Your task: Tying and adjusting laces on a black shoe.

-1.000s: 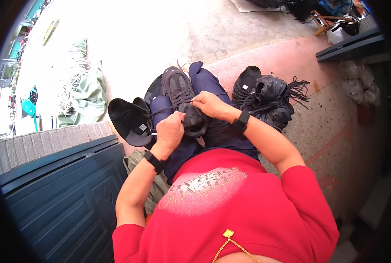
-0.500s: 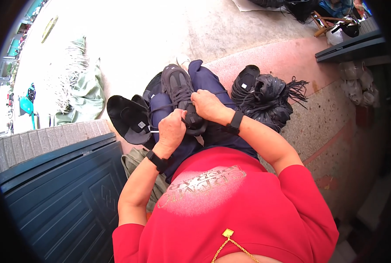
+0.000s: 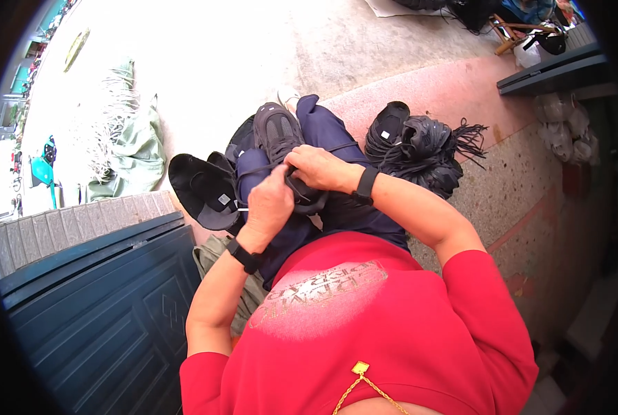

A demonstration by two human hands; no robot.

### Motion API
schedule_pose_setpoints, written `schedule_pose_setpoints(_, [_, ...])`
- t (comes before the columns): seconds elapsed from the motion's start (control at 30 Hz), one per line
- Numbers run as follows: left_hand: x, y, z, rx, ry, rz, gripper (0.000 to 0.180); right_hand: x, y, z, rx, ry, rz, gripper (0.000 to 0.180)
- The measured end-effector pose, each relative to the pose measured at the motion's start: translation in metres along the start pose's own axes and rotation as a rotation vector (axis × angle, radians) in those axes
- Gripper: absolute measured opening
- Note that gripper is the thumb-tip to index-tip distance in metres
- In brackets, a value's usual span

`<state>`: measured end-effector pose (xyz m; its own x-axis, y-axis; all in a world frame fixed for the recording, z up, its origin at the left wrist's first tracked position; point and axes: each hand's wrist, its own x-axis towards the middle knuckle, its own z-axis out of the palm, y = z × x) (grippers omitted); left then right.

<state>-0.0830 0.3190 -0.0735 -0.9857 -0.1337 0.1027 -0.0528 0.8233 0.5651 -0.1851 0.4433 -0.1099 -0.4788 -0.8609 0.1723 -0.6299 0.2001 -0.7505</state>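
Black shoe [image 3: 278,129] lacing seems underway, left hand [image 3: 270,200] and right hand [image 3: 321,168] meeting over it, grip on laces unclear; the next pull needs steady tension.

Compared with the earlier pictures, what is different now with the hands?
The right hand has moved left, toward the left hand; the two now meet or nearly meet over the dark shoe. Whether anything was let go is unclear. The shoe and the black pile at right stayed put.

Blue panel [image 3: 108,315] lwr L, grn cloth [image 3: 141,153] upr L, wht bags [image 3: 561,138] R.
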Motion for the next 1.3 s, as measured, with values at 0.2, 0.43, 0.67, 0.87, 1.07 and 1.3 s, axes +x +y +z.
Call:
schedule_pose_setpoints(0.2, [0.029, -0.036, -0.006, 0.039, 0.083, -0.016, 0.020, -0.007, 0.006, 0.013, 0.108, 0.161, 0.071, 0.005])
schedule_pose_setpoints(0.43, [0.052, -0.037, -0.002, -0.106, -0.429, -0.229, 0.014, -0.009, 0.009, 0.014, 0.128, 0.175, 0.106, 0.008])
schedule_pose_setpoints(0.67, [0.047, -0.042, -0.001, 0.324, -0.251, 0.216, 0.016, -0.008, 0.015, 0.012, 0.174, 0.221, 0.040, 0.010])
schedule_pose_setpoints(0.87, [0.039, -0.165, -0.090, -0.070, 0.328, -0.317, 0.008, -0.059, 0.057, -0.067, 1.260, 0.878, 0.566, 0.024])
schedule_pose_setpoints(1.07, [-0.004, -0.219, -0.214, -1.651, 0.648, -0.580, 0.020, -0.266, 0.205, -0.172, 1.245, 1.394, 0.511, 0.018])
schedule_pose_setpoints(1.3, [-0.103, -0.265, -0.367, -1.085, 0.789, -0.859, 0.030, -0.337, 0.159, -0.247, 1.129, 1.776, 0.795, 0.017])
